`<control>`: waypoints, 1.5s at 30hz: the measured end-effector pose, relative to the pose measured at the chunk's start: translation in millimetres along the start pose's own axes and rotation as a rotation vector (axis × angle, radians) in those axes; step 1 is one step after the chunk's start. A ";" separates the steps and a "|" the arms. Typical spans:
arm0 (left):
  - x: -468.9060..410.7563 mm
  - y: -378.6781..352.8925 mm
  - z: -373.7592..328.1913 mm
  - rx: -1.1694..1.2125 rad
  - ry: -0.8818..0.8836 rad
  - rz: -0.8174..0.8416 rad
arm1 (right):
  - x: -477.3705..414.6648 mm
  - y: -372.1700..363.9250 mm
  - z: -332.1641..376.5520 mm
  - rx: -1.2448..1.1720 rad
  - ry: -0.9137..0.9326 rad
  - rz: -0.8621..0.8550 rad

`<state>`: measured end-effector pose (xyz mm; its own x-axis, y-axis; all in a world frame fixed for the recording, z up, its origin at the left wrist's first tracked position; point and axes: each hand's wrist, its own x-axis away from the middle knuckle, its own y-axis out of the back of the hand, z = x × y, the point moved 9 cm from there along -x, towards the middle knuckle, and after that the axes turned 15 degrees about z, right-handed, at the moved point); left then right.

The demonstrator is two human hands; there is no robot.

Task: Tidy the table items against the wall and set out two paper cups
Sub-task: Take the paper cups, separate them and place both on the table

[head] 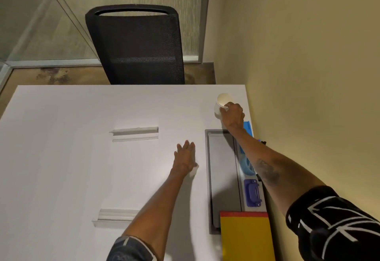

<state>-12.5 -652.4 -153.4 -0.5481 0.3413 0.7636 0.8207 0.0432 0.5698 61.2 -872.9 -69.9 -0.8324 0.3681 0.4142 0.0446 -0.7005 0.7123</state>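
A white paper cup [221, 102] stands near the far right corner of the white table [82, 157], and my right hand [232, 114] grips its near side. My left hand [185, 155] lies flat on the tabletop with fingers stretched, just left of the grey cable tray; something small and white [195, 169] shows under its heel. Along the wall edge lie a blue sheet [247, 128], a blue tape roll [247, 165], a purple hole punch [253, 192] and a yellow folder with a red strip [245, 238].
A grey recessed cable tray [223, 178] runs along the table's right side. Two clear acrylic holders lie on the table, one at mid-table [134, 134] and one nearer me [115, 217]. A black mesh chair [137, 46] stands at the far edge. The beige wall [308, 75] is at right.
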 end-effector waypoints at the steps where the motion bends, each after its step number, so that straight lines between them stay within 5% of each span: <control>1: 5.2 3.9 -3.5 0.015 -0.020 -0.008 | 9.7 -0.6 1.5 -0.007 0.001 0.002; 17: 122.3 42.8 -38.6 0.359 -0.200 -0.275 | 155.3 11.1 18.7 -0.050 0.117 0.037; 27: 186.5 17.2 -56.5 0.623 -0.341 -0.369 | 238.1 -22.8 6.5 -0.260 0.267 0.227; 33: 234.4 2.6 -58.7 0.625 -0.393 -0.524 | 283.0 -27.9 5.4 -0.297 0.393 0.258; 45: 287.7 -42.5 -42.0 0.536 -0.275 -0.555 | 339.9 -35.2 5.2 -0.381 0.522 0.382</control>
<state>-211.9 -595.5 54.8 -0.8950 0.3535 0.2720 0.4459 0.6926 0.5670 -220.4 -719.9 48.7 -0.9555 -0.2143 0.2028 0.2673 -0.9196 0.2879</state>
